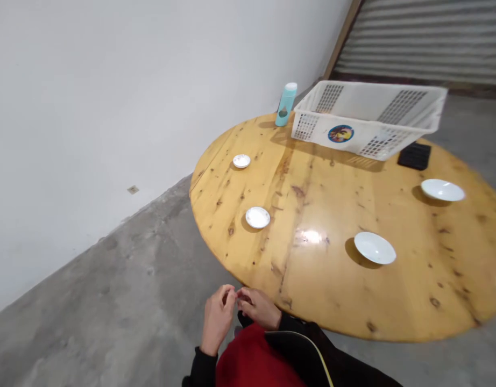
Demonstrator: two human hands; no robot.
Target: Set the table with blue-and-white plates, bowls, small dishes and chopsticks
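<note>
My left hand point(219, 317) and my right hand point(258, 308) meet in front of my body, just off the near edge of the round wooden table point(320, 290). Fingers of both are curled, with the tips touching or nearly so. Whether anything small is pinched between them I cannot make out. Closest to them on the tabletop is a small white dish point(257, 217). Another small dish point(241, 160) lies farther back on the left. To the right sit a larger white bowl point(374, 248) and a second white bowl point(442, 190).
A white plastic basket point(365, 137) stands at the table's far side. Left of it is a light blue bottle point(286, 105) with a white cap; a flat black object point(415, 156) lies by its right end. A white wall point(111, 107) runs along the left.
</note>
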